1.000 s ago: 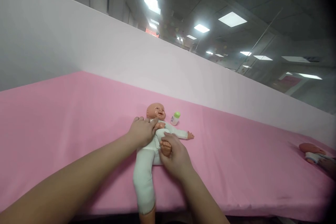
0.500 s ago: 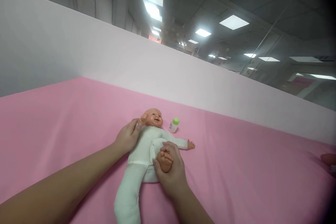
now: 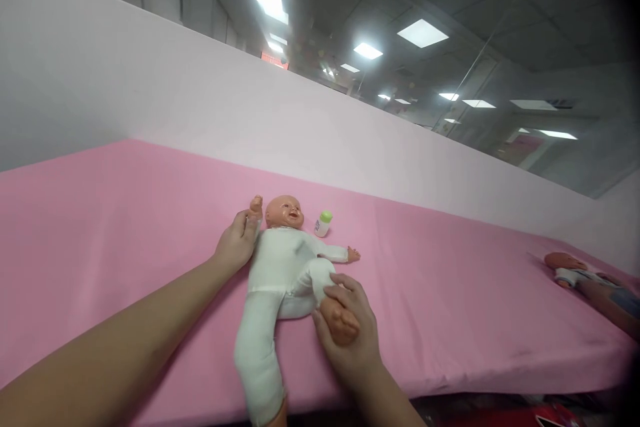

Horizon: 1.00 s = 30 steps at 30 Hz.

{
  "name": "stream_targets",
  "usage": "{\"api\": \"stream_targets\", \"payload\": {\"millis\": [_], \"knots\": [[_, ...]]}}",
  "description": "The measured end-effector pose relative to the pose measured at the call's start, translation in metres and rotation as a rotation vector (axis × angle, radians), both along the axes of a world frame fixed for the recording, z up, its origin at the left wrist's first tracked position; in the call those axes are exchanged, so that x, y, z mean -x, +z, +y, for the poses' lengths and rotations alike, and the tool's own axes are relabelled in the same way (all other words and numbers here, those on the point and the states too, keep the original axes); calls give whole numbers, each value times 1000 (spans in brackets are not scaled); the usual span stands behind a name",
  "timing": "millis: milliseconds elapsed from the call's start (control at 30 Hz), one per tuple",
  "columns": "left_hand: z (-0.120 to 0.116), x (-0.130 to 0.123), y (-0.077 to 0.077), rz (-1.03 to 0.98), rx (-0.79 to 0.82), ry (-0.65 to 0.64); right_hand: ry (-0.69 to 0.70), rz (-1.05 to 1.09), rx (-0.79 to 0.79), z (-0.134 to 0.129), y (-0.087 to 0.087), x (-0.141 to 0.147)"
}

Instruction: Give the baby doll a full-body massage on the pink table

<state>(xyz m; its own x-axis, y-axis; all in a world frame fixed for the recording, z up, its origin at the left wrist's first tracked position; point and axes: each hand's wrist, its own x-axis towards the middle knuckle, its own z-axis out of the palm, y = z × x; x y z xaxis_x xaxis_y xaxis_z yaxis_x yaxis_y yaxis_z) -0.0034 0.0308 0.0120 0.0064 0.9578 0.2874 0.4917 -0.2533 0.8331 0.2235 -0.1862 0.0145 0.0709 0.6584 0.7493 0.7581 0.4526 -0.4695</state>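
A baby doll [image 3: 280,260] in a white cloth body lies on its back, head away from me. My left hand [image 3: 236,237] is closed around the doll's arm on the left, with the doll's hand sticking up past my fingers beside its head. Wrapped round the bent leg near the foot is my right hand [image 3: 353,330], and the doll's foot [image 3: 341,321] shows between thumb and fingers. The other leg lies stretched toward me. Close to the doll's head, on the right, a small bottle [image 3: 323,223] with a green cap lies on the cloth.
A pink sheet [image 3: 450,307] covers the table, whose front edge shows at lower right. Behind it runs a low white wall [image 3: 240,120]. A second doll [image 3: 590,280] lies at the far right. Something red [image 3: 505,417] sits below the edge.
My right hand has drawn the doll's leg toward me and to the right, unbending it somewhat. My left hand has moved the doll's arm up and away from its head. The view has shifted right.
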Motion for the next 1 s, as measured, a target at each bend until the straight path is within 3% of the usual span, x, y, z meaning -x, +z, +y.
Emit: {"api": "stream_targets", "payload": {"millis": [200, 300, 367, 433, 533, 633, 733, 833, 1000], "knots": [[2, -2, -2, -20, 9, -6, -48, -123, 29, -71, -39, 1], [0, -3, -2, -31, 17, 5, -76, -174, 70, -83, -61, 14], [-3, -3, 1, -26, 5, 8, -79, -189, 90, -83, -65, 19], [-7, -4, 4, 5, -5, -7, -48, -170, 109, -78, -58, 17], [-13, -8, 8, 96, -61, -95, 3, -155, 96, -65, -32, 4], [-18, -12, 9, 210, -179, -211, -31, -101, 52, -43, -2, -9], [-19, -14, 8, 284, -283, -280, 0, -101, 84, -15, 16, -10], [-19, -13, 7, 318, -327, -298, 5, -114, 159, 13, 16, -1], [-18, -11, 7, 345, -312, -314, -53, -125, 242, 41, -5, 14]]}}
